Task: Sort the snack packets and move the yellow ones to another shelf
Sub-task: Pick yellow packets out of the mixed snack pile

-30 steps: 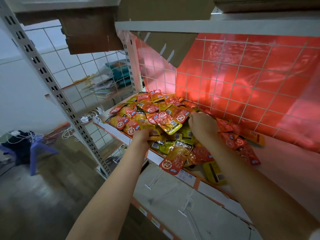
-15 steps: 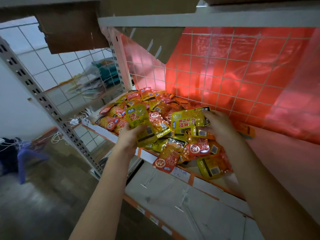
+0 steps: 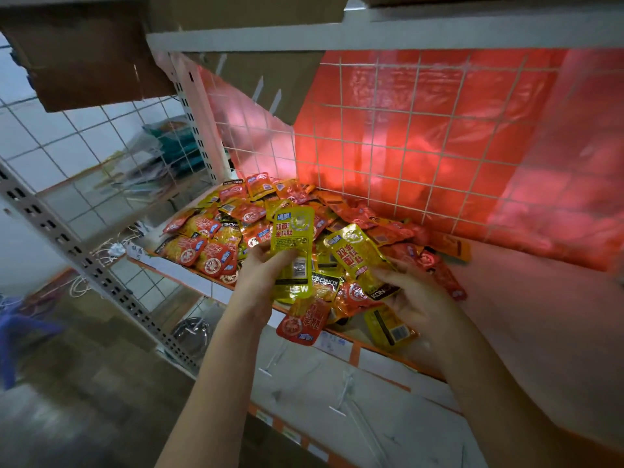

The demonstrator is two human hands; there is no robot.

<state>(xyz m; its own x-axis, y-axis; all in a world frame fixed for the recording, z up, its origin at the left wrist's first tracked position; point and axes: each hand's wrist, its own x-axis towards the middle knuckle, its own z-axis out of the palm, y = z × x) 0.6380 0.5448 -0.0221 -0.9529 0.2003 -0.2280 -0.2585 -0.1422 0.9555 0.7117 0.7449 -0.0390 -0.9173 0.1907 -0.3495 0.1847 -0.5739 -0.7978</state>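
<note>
Red plastic sheet (image 3: pixel 456 136) behind white wire grid (image 3: pixel 410 106).

place: shop stockroom | evidence: slotted metal shelving (image 3: pixel 64 241); wire-grid panels (image 3: pixel 405 157); piled snack packets (image 3: pixel 236 228); cardboard boxes (image 3: pixel 84 62)

The upright glossy yellow snack packet (image 3: pixel 292 244) held in the left hand (image 3: pixel 261 275) reads "双面金钱肚" in red and "CHEW" at its foot; the tilted yellow foil packet (image 3: pixel 356 255) beside it repeats the red characters; a black strip (image 3: pixel 323 281) between them shows "KONCHEW" upside down.
</note>
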